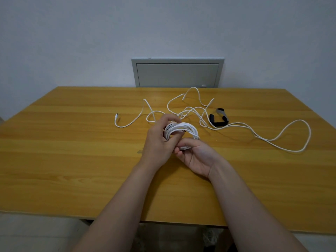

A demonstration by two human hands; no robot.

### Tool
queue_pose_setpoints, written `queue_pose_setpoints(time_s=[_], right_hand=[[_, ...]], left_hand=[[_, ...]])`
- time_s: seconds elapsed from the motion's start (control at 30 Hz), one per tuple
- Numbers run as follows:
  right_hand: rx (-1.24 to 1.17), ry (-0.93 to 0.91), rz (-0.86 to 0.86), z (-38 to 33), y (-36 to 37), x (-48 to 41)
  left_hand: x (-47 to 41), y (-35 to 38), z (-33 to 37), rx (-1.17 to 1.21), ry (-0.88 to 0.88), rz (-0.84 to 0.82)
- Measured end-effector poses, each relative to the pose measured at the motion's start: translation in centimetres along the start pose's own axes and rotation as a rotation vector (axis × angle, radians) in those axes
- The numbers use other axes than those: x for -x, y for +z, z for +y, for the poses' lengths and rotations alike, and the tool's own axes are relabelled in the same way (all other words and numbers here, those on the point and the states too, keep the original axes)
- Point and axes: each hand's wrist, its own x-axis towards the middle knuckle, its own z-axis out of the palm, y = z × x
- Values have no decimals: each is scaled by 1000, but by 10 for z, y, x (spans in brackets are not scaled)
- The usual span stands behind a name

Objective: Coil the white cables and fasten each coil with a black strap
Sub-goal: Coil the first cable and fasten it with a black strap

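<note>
Your left hand [160,140] and right hand [195,155] both grip white coil [181,129], fingers curled around it; loose cable [263,135] and black straps [219,118] on table [72,151].

Yellow-brown wood-grain table [72,160], plain pale wall [72,33] behind it, grey metal access panel [177,74] set in the wall above the table's far edge, small round knob [203,86] at its lower right, pale floor [27,231] below the near edge

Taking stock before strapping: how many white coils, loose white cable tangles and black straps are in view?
white coil: 1
loose white cable tangle: 1 (separate cables cannot be told apart)
black straps: 2, as far as shows
Total: 4
</note>
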Motion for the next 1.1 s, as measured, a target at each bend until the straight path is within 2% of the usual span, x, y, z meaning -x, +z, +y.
queue_pose_setpoints(time_s=[0.17, 0.37, 0.57, 0.9, 1.1], right_hand=[[-38, -5, 10, 0, 1, -2], [-69, 6, -10, 0, -1, 0], [-60, 19, -8, 0, -1, 2], [-186, 23, -15, -6, -2, 3], [-96, 30, 69, -8, 6, 2]], left_hand=[[-2, -4, -7, -277, 257, 117], [-1, -3, -3, -443, 404, 204], [-1, -8, -7, -431, 470, 198], [-1, -8, -6, -427, 578, 181], [-3, -9, 4, -404, 481, 112]])
